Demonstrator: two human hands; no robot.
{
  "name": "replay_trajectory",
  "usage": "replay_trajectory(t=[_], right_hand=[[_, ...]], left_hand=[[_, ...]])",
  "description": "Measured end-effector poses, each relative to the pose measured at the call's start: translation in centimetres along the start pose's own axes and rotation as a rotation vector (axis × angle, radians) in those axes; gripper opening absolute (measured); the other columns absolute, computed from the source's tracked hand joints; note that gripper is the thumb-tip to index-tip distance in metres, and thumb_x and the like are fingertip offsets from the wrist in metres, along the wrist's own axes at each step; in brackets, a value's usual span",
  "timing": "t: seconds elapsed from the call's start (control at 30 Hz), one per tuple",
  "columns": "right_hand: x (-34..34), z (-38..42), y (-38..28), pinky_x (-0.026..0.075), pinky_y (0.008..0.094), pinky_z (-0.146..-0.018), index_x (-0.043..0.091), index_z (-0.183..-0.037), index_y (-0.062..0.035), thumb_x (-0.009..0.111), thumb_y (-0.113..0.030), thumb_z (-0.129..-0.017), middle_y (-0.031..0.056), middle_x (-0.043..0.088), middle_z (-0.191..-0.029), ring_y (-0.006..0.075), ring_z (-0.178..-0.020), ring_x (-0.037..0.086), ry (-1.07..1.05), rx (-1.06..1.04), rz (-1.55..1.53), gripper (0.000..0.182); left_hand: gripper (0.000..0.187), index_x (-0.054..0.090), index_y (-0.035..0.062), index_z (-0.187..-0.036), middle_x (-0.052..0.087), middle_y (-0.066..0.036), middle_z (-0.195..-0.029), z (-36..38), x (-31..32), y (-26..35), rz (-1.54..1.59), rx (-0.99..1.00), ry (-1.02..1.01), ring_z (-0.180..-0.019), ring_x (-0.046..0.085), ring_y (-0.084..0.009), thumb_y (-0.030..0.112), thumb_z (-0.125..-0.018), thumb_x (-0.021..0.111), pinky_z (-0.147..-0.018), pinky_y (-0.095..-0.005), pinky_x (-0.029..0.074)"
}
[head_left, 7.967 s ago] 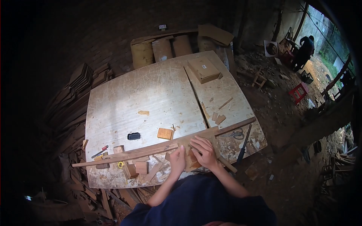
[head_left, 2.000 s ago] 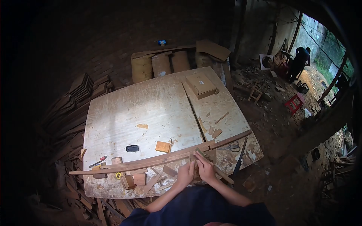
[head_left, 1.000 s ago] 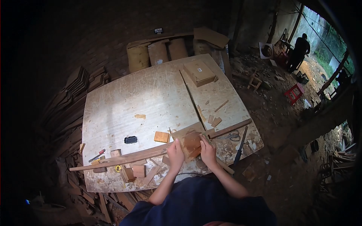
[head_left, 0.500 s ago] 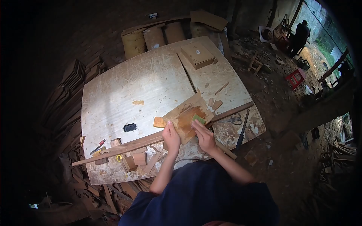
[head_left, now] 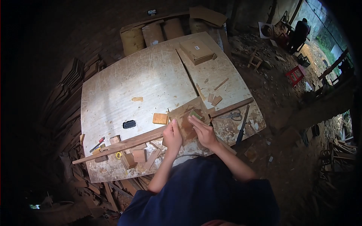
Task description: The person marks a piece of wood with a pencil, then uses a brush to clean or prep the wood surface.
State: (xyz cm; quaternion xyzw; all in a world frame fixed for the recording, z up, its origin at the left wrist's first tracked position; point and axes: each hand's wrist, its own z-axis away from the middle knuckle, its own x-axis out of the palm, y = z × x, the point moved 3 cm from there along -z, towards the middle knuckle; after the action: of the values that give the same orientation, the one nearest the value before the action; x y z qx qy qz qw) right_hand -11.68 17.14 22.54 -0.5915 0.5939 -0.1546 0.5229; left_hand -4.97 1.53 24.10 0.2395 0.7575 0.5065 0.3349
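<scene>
Offcuts [head_left: 140, 156] & stacked bds [head_left: 72, 77] show woodwkg shop.

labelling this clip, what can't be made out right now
In the head view:
Green pad: partly covered by the right hand.
Brown sheet: left edge partly covered by the left hand.
Cardboard box: label print too small.
Far person: hands too dark and small.

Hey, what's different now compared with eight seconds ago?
The brown sheet has shifted away from the person, farther over the table. The left hand now holds its left edge, and a green pad shows at the right hand, where none was visible then. The orange wooden block, black tray, scissors and cardboard box stayed put.
</scene>
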Motion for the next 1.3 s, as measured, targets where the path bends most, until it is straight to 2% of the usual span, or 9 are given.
replay_trajectory(t=[0.07,0.2,0.33,0.47,0.73,0.87,1.03,1.13,1.3], right_hand=[[-1.3,-1.1,4.4,0.049,0.0449,-0.11,0.061,-0.141,0.0021,0.062,-0.004,-0.101,0.0221,0.064,-0.141,0.0405,-0.137,0.057,0.045,0.371,-0.125,0.041],[0.6,-0.4,-2.7,0.049,0.0455,-0.11,0.065,-0.137,0.0004,0.061,-0.001,-0.1,0.0198,0.067,-0.138,0.0388,-0.137,0.057,0.067,-0.258,0.131,0.038],[-1.0,-2.1,1.2,0.051,0.0463,-0.108,0.066,-0.137,-0.0017,0.062,0.002,-0.096,0.0189,0.068,-0.137,0.0388,-0.137,0.057,0.129,0.138,0.016,0.042],[0.8,0.5,-3.6,0.052,0.0461,-0.107,0.067,-0.134,-0.0001,0.06,0.0,-0.098,0.0211,0.068,-0.135,0.0391,-0.131,0.061,0.022,-0.279,0.057,0.037],[-0.1,0.9,-4.3,0.052,0.0439,-0.107,0.067,-0.132,0.0014,0.058,-0.004,-0.102,0.0245,0.067,-0.134,0.0384,-0.133,0.061,-0.08,-0.249,0.031,0.032],[-2.9,-1.0,3.4,0.052,0.0447,-0.108,0.065,-0.136,0.0004,0.062,-0.003,-0.1,0.0214,0.068,-0.134,0.0403,-0.133,0.059,0.095,0.233,0.116,0.036],[-0.8,1.3,-1.1,0.052,0.0455,-0.106,0.067,-0.133,0.0006,0.058,-0.011,-0.104,0.0227,0.069,-0.131,0.0417,-0.129,0.062,0.025,-0.046,0.007,0.033],[-3.2,-0.4,3.4,0.047,0.0484,-0.112,0.065,-0.138,-0.0014,0.063,-0.004,-0.099,0.0177,0.068,-0.136,0.0393,-0.13,0.062,0.003,0.505,0.066,0.039],[-1.1,3.7,-0.7,0.046,0.0505,-0.111,0.067,-0.137,-0.0047,0.064,-0.004,-0.098,0.0154,0.069,-0.137,0.0353,-0.133,0.062,0.002,-0.176,0.163,0.039]], left_hand=[[0.045,0.056,-0.004,-0.076,0.047,-0.012,-0.056,0.0,-0.2,1.2,-0.022,-0.011,-0.061,-0.052,0.04,-0.0144,0.023,-0.111,0.052,-0.05,-0.0366,0.034],[0.046,0.057,-0.0037,-0.075,0.048,-0.012,-0.056,0.8,0.6,2.1,-0.014,0.0,-0.107,-0.053,0.041,-0.0143,0.024,-0.111,0.052,-0.051,-0.0361,0.035],[0.046,0.058,-0.0038,-0.076,0.048,-0.012,-0.056,0.5,0.4,1.4,-0.005,-0.05,-0.156,-0.054,0.041,-0.0129,0.025,-0.111,0.052,-0.051,-0.0358,0.036],[0.047,0.057,-0.0039,-0.077,0.046,-0.007,-0.057,1.2,0.2,0.0,0.037,-0.071,-0.145,-0.057,0.04,-0.0105,0.026,-0.112,0.051,-0.053,-0.0362,0.036],[0.049,0.056,-0.0034,-0.075,0.045,-0.005,-0.058,1.5,0.5,-0.8,0.112,-0.152,-0.101,-0.058,0.039,-0.0096,0.028,-0.112,0.05,-0.054,-0.0334,0.035],[0.051,0.055,-0.003,-0.073,0.046,-0.002,-0.059,2.0,-0.1,-1.9,0.092,-0.15,-0.068,-0.059,0.039,-0.0087,0.029,-0.112,0.05,-0.054,-0.0328,0.034],[0.052,0.055,-0.0028,-0.072,0.047,0.001,-0.059,0.9,-0.2,-1.3,0.128,-0.14,-0.01,-0.059,0.038,-0.0076,0.029,-0.113,0.051,-0.054,-0.0327,0.033],[0.049,0.06,-0.0043,-0.078,0.049,0.001,-0.062,1.1,-0.6,-0.8,0.077,-0.124,-0.063,-0.062,0.04,-0.0067,0.028,-0.113,0.051,-0.054,-0.0313,0.034],[0.048,0.064,-0.0071,-0.084,0.053,0.001,-0.064,-0.1,-0.7,-0.6,0.114,-0.124,-0.026,-0.064,0.042,-0.0062,0.028,-0.113,0.049,-0.056,-0.03,0.037]])
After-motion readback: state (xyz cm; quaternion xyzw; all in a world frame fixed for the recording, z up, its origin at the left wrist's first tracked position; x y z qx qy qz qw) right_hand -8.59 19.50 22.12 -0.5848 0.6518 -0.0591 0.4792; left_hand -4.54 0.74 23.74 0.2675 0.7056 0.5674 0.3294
